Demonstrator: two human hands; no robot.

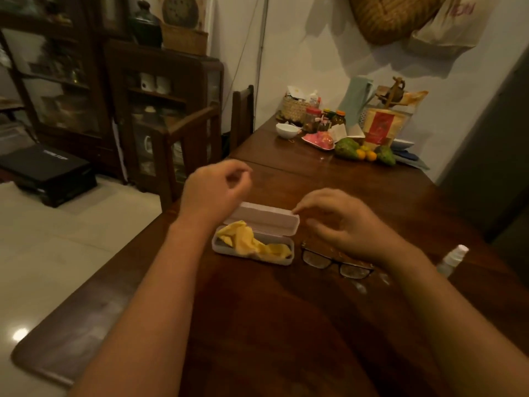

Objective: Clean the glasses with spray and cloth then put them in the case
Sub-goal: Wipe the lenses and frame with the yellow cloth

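On the table (257,325) we see the open case (266,217) holding the cloth (249,243), glasses (316,259) and spray (452,260) to its right, left hand (214,187) and right hand (343,222) loosely curled, empty: cleaning seems unstarted.

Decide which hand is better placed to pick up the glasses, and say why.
Right, probably. The right hand hovers just above the glasses, which lie on the table right of the open case. The left hand is over the case's far left end, farther off.
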